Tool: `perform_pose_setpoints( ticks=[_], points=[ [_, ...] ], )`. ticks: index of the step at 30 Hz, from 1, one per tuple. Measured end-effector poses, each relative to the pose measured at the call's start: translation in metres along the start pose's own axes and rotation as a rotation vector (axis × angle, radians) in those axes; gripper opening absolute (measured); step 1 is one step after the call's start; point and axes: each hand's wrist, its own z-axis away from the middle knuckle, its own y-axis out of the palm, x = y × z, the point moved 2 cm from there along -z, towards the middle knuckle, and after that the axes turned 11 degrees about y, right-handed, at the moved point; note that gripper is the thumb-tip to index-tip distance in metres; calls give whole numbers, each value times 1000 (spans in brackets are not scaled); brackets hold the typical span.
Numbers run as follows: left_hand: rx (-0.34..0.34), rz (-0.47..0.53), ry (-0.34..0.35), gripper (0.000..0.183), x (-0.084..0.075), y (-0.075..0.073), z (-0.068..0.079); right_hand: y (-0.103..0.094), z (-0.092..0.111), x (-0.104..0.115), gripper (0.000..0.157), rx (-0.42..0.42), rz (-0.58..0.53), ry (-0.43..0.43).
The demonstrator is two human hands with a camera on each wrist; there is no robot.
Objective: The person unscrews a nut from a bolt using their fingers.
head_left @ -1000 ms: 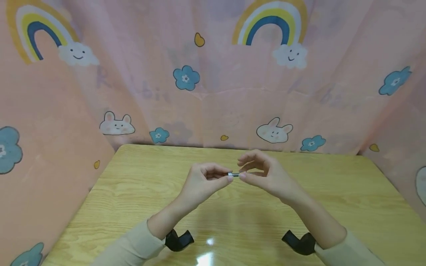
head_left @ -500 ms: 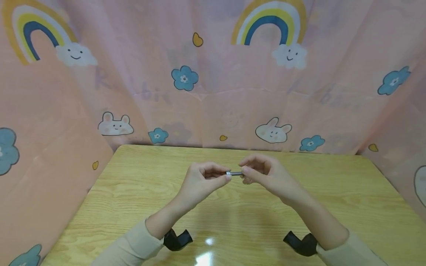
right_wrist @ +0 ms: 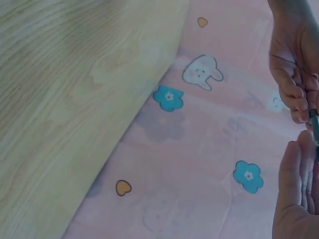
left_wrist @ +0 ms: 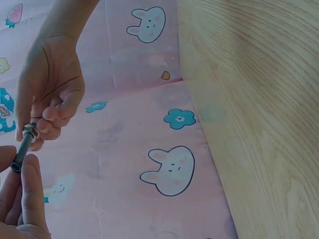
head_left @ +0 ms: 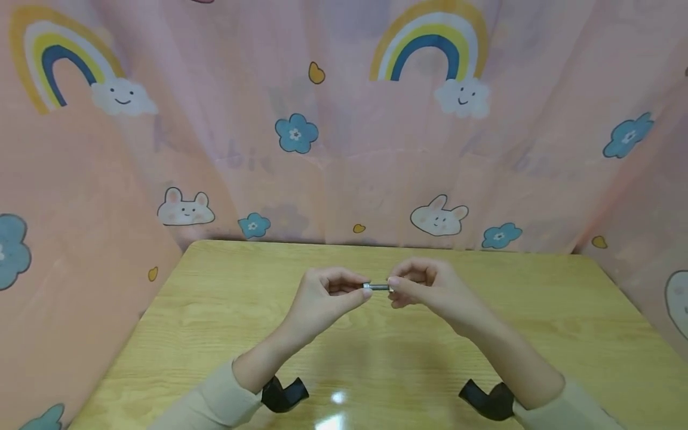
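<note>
A small metal bolt is held level above the table between the two hands. My left hand pinches its head end between thumb and fingers. In the left wrist view, the bolt's head shows a dark round recess, and a shiny nut sits round the shank near the other end. My right hand has thumb and fingers on the nut, its other fingers curled beneath. In the right wrist view, the bolt is partly cut off by the frame's edge, beside the right hand's fingers.
The light wood-grain table lies below both hands. A pink curtain with rainbows, rabbits and flowers surrounds its back and sides. Black straps stick out at both wrists, by the beige sleeves.
The right hand's fingers have gone from raised and spread to curled in at the bolt's end. More of the shank shows between the hands. The left hand keeps its pinch.
</note>
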Motion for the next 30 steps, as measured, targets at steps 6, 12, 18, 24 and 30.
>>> perform_pose_setpoints(
  ticks=[6,12,18,24,30],
  points=[
    [-11,-6,-9,17,0,-2,-1,0,-1,6,33,8,23,-24],
    [-1,-6,-9,17,-2,-2,-1,1,-2,6,27,5,13,-8],
    [-2,-15,-14,16,-4,-3,0,1,-1,7,33,8,23,-6],
    [7,-8,-7,16,-3,-2,3,4,-1,2,25,14,-51,66],
    [7,-5,-11,16,-3,-4,4,4,0,2,33,8,-39,36]
  ],
)
